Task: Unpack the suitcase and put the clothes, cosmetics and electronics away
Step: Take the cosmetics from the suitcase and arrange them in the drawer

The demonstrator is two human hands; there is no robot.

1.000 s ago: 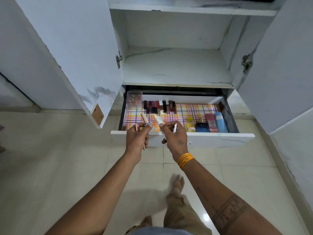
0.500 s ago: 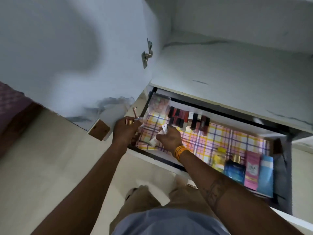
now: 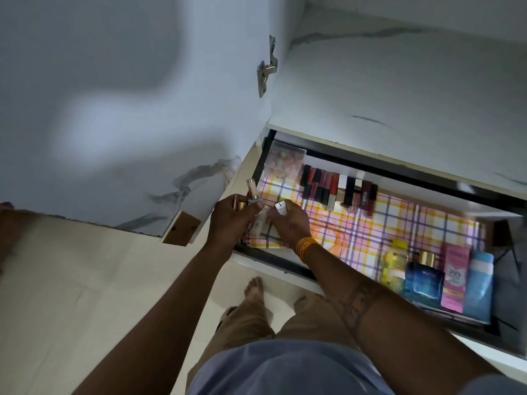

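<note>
Drawer [image 3: 285, 269] pulled open, plaid-lined: lipsticks [image 3: 336, 189] along the back, clear box [image 3: 285, 162] in the left corner, bottles and tubes [image 3: 445, 275] at right. Hands are closer together than half a second ago. Left hand [image 3: 232, 220] grips rose-gold cosmetic tubes [image 3: 251, 192] over the drawer's left edge; right hand [image 3: 291, 223] pinches a white tube [image 3: 281, 208] just inside.

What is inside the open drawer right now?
The drawer holds a checked liner, a lipstick row, a clear box and bottles and cartons. The hands hide the near left corner.
</note>
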